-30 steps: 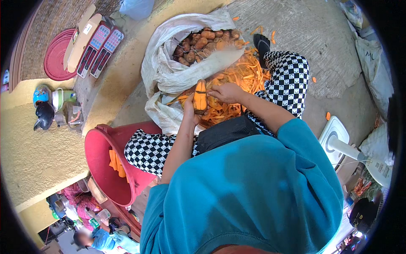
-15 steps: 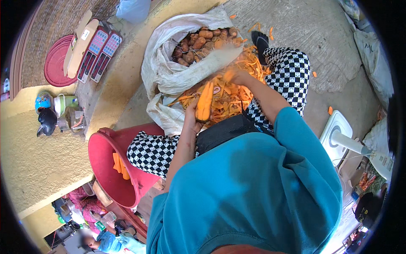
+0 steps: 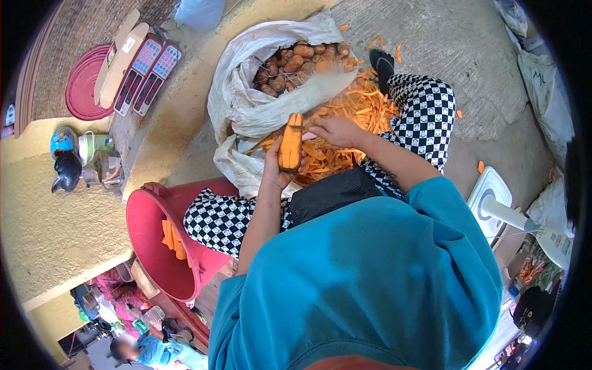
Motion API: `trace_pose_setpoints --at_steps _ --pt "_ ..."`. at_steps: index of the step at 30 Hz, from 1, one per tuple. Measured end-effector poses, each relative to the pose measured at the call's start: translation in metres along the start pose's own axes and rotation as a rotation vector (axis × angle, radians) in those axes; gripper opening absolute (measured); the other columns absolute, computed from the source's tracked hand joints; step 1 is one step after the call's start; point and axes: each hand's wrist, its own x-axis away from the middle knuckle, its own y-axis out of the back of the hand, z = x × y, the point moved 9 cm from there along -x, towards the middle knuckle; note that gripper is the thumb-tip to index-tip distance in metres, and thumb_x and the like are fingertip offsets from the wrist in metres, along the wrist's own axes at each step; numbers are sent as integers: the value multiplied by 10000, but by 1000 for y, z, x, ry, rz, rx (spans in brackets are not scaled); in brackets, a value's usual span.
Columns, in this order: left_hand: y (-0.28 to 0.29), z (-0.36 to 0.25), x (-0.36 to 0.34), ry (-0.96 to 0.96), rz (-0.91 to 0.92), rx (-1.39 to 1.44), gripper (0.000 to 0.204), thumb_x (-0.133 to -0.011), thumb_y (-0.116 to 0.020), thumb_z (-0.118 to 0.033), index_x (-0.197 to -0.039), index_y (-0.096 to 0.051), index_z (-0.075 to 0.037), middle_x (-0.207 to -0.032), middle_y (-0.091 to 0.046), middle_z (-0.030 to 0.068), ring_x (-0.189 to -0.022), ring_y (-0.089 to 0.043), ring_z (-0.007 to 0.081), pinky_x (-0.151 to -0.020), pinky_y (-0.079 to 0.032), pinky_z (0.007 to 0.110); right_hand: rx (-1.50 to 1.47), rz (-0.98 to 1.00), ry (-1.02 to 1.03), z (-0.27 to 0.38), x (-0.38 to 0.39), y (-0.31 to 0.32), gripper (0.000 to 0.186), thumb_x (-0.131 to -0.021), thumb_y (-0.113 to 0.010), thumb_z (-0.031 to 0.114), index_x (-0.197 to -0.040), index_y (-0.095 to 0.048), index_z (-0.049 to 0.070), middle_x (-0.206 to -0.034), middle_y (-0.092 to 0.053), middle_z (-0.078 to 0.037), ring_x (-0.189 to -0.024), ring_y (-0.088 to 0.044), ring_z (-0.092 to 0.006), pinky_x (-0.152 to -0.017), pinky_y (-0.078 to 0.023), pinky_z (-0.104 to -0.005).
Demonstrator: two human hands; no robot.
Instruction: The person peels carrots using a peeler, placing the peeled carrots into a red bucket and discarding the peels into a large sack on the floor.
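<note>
My left hand grips a thick, mostly peeled orange carrot upright, with a darker patch at its lower end. My right hand is closed on a peeler with a pale pink handle, its blade against the carrot's upper part. A heap of orange peelings lies under both hands, between my legs. Just beyond, a white woven sack stands open, holding several brown, soil-covered carrots.
A large red bin with peeled carrots is at my left. Remote-like devices and a red lid lie upper left. A white fan and sacks are at right. Another person is at lower left.
Half a second ago my right hand was blurred, higher and to the right; now it has come down and left, putting the peeler against the carrot. The carrot stays in my left hand.
</note>
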Motion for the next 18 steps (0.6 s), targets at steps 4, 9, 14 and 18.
trace_pose_setpoints --at_steps 4,9,14,18 --pt "0 -2 0 -31 -32 -27 460 -927 -349 -463 -1073 -544 -73 -750 -611 93 -524 -585 200 -393 -425 262 51 54 -36 -4 -2 -9 503 -929 -320 532 -1089 -594 142 -877 -638 -192 -819 -609 -369 -725 -468 -465" --pt "-5 -4 5 -52 -56 -68 443 -929 -344 -443 -1077 -544 -76 -755 -618 90 -494 -576 195 -362 -401 257 36 24 -27 -6 -1 -8 503 -925 -309 549 -1087 -587 162 -852 -640 -185 -802 -608 -372 -710 -461 -475" --pt "-1 -4 5 -45 -73 -54 429 -928 -349 -426 -1084 -542 -77 -746 -618 88 -482 -574 195 -353 -403 262 93 50 -49 -11 -8 -13 500 -925 -297 554 -1113 -564 175 -873 -644 -171 -804 -611 -368 -710 -460 -480" --pt "4 -4 4 -43 -61 -61 419 -924 -366 -414 -1092 -541 -72 -745 -623 99 -483 -576 197 -358 -419 269 162 89 -94 -31 -20 -29 477 -933 -290 527 -1135 -551 183 -888 -644 -171 -821 -615 -360 -722 -462 -478"
